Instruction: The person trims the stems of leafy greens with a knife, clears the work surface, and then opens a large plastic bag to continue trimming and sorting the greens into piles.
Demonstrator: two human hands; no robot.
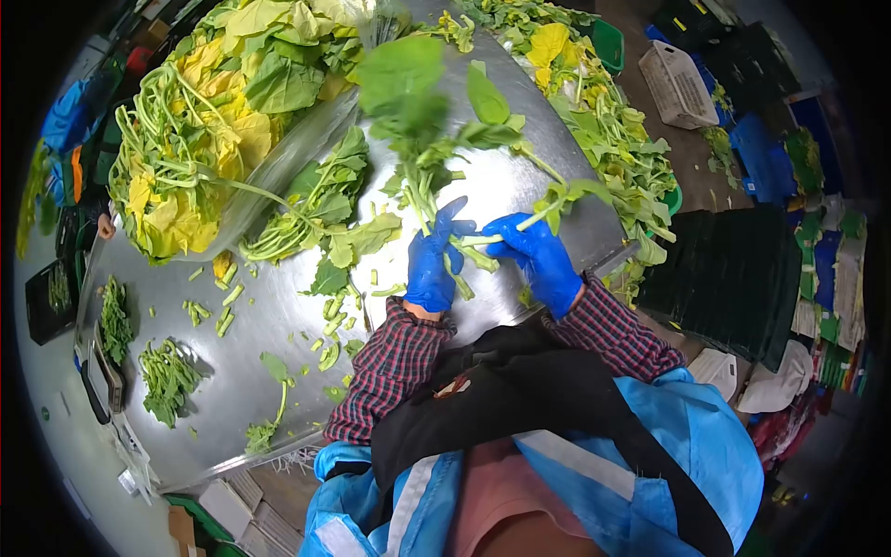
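Both my hands wear blue gloves and work above the metal table. My left hand [432, 269] is closed round a bunch of leafy green stems [422, 181], whose leaves point away from me and are partly blurred. In my right hand [540, 260] is one leafy stem [548, 206]; its thick cut end reaches toward the left hand's fingers. Under and beside the left hand lie short cut stem pieces [336, 320]. Left of the bunch rests a small pile of greens [339, 190].
A large heap of yellowing leaves [223, 121] with clear plastic by it covers the far left of the metal table [218, 371]. More greens [603, 139] line its right edge. Small bundles [169, 379] lie at left, and a white crate [677, 85] stands beyond at right.
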